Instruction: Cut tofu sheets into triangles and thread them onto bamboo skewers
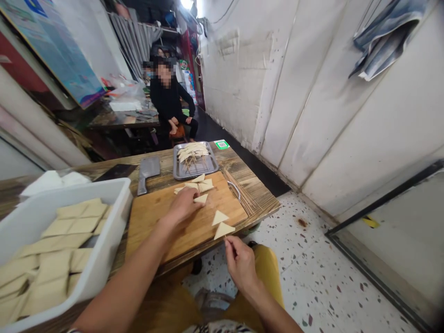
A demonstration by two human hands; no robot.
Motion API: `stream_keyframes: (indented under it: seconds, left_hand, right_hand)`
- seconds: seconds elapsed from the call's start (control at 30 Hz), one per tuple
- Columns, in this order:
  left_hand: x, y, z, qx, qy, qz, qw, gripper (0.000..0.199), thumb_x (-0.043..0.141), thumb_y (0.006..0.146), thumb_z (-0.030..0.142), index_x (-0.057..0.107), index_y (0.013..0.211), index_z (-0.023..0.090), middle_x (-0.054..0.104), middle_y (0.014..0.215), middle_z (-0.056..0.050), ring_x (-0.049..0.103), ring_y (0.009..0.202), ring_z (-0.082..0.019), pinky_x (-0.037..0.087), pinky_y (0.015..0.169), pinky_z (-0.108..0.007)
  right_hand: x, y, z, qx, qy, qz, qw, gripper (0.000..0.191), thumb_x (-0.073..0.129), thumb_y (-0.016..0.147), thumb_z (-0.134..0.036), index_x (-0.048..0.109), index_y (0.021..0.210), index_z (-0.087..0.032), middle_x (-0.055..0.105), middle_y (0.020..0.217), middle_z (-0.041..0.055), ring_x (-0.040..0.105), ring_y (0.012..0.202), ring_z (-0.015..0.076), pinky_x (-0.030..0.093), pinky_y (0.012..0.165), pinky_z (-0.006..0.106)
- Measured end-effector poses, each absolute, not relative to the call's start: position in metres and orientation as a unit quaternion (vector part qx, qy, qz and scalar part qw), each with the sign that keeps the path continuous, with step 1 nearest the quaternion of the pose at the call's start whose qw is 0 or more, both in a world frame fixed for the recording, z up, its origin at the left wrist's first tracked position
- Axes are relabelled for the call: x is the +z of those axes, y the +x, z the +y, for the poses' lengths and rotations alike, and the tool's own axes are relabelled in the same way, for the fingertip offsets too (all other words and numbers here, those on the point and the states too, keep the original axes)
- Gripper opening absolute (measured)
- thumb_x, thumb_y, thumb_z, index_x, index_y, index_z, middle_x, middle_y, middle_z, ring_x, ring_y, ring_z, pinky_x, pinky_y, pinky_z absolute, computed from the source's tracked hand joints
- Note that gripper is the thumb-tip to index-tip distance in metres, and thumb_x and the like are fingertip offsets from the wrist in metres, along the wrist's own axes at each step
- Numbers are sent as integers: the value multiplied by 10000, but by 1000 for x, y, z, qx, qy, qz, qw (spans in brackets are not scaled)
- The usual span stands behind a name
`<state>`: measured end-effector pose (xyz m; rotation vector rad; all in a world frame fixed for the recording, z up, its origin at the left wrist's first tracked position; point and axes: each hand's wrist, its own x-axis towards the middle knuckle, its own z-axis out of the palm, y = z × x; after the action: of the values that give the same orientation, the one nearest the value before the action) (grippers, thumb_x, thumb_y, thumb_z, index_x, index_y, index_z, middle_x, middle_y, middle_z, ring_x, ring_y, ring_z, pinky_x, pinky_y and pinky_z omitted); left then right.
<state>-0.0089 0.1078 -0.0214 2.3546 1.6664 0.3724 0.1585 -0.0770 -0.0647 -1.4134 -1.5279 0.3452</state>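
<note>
My right hand [240, 260] pinches a thin wooden skewer [225, 237] at the near edge of the cutting board [152, 222]. Two pale triangles, which look like tofu sheet, sit on this skewer; the nearer tofu triangle [224, 229] is just beyond my fingers. Over the board, my left hand [183, 202] has its fingers closed on another tofu triangle [201, 199]. Right behind that hand lies a small pile of cut tofu pieces [205, 186]. My left fingertips are partly hidden by the hand itself.
A white tub [120, 222] of tofu sheets stands at the left. Behind the board are a cleaver [147, 173] and a metal tray [178, 172] of filled skewers. Loose bamboo skewers [248, 199] lie at the right edge. A person [173, 99] sits beyond the table.
</note>
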Motion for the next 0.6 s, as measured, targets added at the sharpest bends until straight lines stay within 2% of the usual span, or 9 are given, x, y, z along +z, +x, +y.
stream_keyframes:
  seconds: [0.07,0.13,0.2,0.27,0.37,0.5,0.6]
  left_hand:
    - [-21,-6,105,126,792,581,140,307,630,662,399,611,883,187,630,852,-42,567,800,-210,391,669,-278]
    - [-18,-3,103,131,781,587,166,389,614,676,372,590,1025,202,655,911,-37,587,821,-204,399,681,-267]
    - [-14,0,102,127,782,584,177,499,597,690,332,543,1173,218,658,1036,-53,593,925,-217,404,746,-268]
    - [-10,4,103,102,791,577,177,546,589,687,282,530,1226,228,632,1149,-77,568,1036,-242,395,817,-283]
    - [-3,11,104,65,802,566,179,468,586,648,194,620,1114,221,621,1183,-107,556,1074,-272,389,846,-307]
    - [4,20,100,66,802,566,182,235,571,639,159,674,849,184,688,984,-129,611,922,-281,410,766,-325]
    - [8,19,95,97,795,571,179,139,579,648,176,651,767,163,688,893,-127,612,879,-280,406,747,-331]
  right_hand:
    - [-64,158,-79,141,-582,-630,495,231,405,894,-198,628,873,-141,665,719,61,626,620,157,448,593,229]
    - [-64,157,-81,140,-582,-631,494,232,406,892,-198,630,877,-139,666,720,62,626,616,157,450,590,230]
    - [-63,157,-82,138,-584,-633,489,235,404,892,-197,631,880,-139,668,725,62,627,616,157,452,590,233]
    - [-63,157,-84,135,-587,-636,483,241,398,894,-196,633,877,-144,669,724,60,626,613,157,453,588,234]
    - [-61,157,-87,127,-591,-637,478,244,394,897,-195,634,872,-156,667,709,51,622,597,153,452,578,230]
    - [-57,156,-91,116,-596,-639,472,242,395,898,-189,634,871,-163,666,705,47,620,601,154,451,583,229]
    - [-54,155,-95,107,-595,-642,471,238,396,898,-192,632,876,-169,665,696,40,613,585,150,445,569,225]
